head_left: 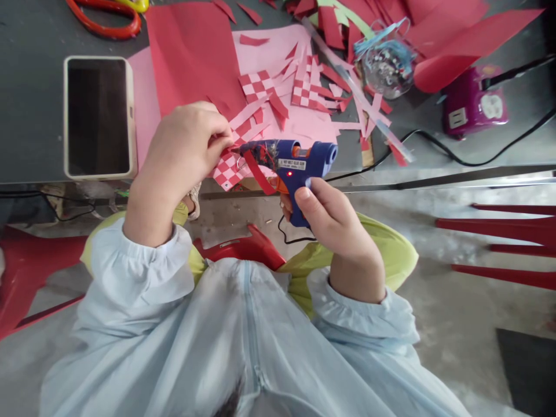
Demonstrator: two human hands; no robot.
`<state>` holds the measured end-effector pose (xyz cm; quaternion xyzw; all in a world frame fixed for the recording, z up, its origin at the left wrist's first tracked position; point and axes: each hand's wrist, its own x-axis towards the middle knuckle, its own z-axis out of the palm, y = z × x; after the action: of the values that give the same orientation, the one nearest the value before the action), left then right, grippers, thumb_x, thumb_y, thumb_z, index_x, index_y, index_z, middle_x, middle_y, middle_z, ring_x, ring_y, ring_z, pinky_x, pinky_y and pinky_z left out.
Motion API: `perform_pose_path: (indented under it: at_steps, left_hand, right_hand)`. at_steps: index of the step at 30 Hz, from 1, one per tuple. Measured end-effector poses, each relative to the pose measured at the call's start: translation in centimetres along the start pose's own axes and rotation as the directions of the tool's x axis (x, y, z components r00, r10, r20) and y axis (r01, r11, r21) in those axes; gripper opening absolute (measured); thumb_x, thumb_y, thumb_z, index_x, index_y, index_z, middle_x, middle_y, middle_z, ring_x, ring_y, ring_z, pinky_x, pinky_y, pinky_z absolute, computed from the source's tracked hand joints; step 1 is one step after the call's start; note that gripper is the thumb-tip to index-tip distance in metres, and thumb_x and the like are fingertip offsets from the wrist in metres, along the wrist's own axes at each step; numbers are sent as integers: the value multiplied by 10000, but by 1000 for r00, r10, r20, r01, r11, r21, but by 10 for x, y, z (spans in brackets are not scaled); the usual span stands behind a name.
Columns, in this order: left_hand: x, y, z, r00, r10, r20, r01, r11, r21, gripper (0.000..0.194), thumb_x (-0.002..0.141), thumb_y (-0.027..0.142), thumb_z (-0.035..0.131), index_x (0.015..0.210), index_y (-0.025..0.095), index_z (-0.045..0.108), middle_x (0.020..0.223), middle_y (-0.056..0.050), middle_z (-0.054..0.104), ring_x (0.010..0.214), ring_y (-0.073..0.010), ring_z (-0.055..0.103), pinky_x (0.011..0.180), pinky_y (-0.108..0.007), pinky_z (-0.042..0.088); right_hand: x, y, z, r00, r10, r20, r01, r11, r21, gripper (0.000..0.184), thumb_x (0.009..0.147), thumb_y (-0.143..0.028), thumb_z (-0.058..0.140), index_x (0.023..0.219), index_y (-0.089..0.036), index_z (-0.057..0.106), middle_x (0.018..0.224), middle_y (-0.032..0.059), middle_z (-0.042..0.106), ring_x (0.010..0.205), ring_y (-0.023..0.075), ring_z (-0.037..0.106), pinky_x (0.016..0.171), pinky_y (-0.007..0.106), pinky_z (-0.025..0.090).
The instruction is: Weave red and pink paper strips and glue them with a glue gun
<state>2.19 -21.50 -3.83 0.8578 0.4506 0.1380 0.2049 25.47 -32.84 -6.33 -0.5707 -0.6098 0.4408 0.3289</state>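
My right hand [332, 214] is wrapped round the handle of a blue hot glue gun [299, 165], whose small red light is lit. The gun's nozzle points left, at the fingers of my left hand [191, 142]. Those fingers pinch a red and pink woven paper piece [229, 172] at the table's front edge; it has a checkered pattern and a small black dot near its lower corner. A red paper strip [258, 172] hangs down beside the nozzle. The exact contact between nozzle and paper is hard to make out.
A phone [99, 117] lies at left, near orange-handled scissors [106, 23]. Red paper sheets [195, 58], checkered scraps [256, 86] and a clear bag [386, 69] cover the back. At right, a purple box [473, 104] has black cables. Red stools [512, 229] stand below.
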Motion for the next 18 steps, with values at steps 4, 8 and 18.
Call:
perform_pose_path:
  at_steps: [4, 8, 18]
  left_hand:
    - [0, 3, 1, 996, -85, -26, 86, 995, 45, 270, 942, 345, 492, 851, 286, 739, 996, -83, 741, 967, -295, 670, 787, -439, 479]
    - [-1, 7, 0, 996, -86, -22, 87, 995, 52, 297, 942, 363, 470, 857, 286, 744, 965, -84, 735, 941, -294, 667, 768, -430, 469]
    - [0, 7, 1, 996, -85, -40, 87, 994, 64, 271, 955, 303, 510, 874, 237, 761, 951, -98, 732, 927, -286, 669, 727, -427, 445]
  right_hand:
    - [3, -17, -4, 1000, -11, 14, 13, 991, -134, 542, 976, -728, 408, 735, -242, 388, 647, -27, 483, 584, 106, 400, 560, 305, 360]
    - [4, -26, -6, 999, -26, 25, 31, 978, -205, 538, 991, -720, 373, 736, -246, 378, 629, -29, 482, 572, 107, 390, 567, 311, 356]
    - [-1, -20, -3, 1000, -29, 10, 31, 979, -201, 519, 1013, -689, 349, 743, -248, 390, 646, -16, 500, 584, 121, 416, 578, 320, 362]
